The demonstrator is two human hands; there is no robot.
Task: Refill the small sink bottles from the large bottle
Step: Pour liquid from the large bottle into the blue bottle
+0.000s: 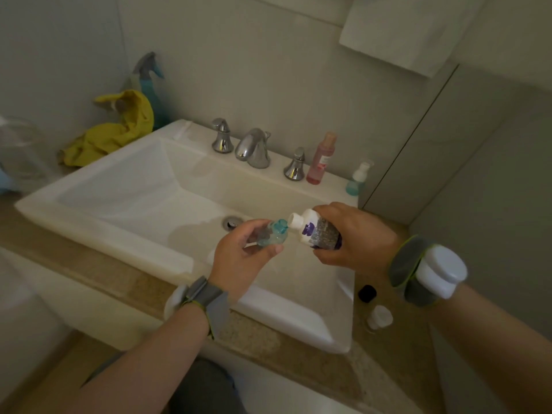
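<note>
My left hand (239, 258) grips a small clear teal bottle (273, 236), uncapped, above the white sink basin (128, 186). My right hand (355, 237) holds the large white bottle (313, 230) with a purple label, tipped sideways so its open neck meets the small bottle's mouth. A second small teal pump bottle (357, 179) and a tall pink bottle (321, 159) stand on the sink's back ledge at the right. A black cap (366, 293) and a white cap (380, 316) lie on the counter right of the sink.
A chrome faucet (254, 147) with two handles sits at the back of the sink. A yellow cloth (110, 130) and a spray bottle (148, 76) lie at the back left. The beige counter (104, 273) runs along the front. Both wrists wear strapped bands.
</note>
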